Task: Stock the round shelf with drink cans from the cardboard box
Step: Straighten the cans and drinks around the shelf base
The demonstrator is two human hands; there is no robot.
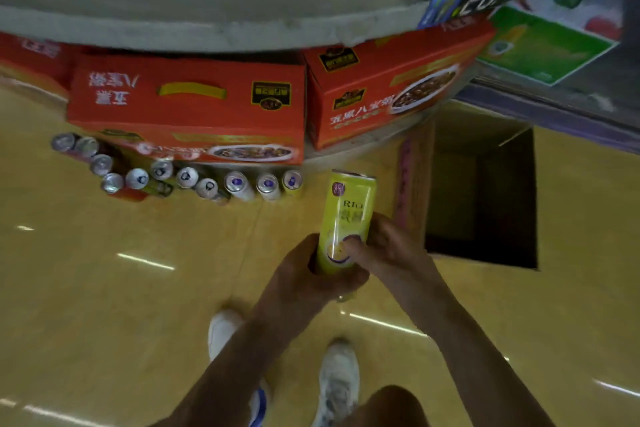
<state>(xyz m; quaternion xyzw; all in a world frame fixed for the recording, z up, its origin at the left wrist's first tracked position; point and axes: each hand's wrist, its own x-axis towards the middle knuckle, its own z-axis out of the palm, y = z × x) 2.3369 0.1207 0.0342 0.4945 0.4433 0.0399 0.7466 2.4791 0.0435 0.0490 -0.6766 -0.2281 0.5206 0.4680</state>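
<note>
Fingers [356, 246] of both hands are gripping one yellow can [348, 218]; the cardboard box [415, 180] is sitting just right of them.

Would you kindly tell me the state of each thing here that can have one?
yellow can: lifted, tilted, held by both hands.
left hand: grips the can's lower end.
right hand: grips the can's side.
cardboard box: open on top; inside dark, contents unclear.
row of cans: standing upright before the red cartons.
red cartons: closed.
</note>
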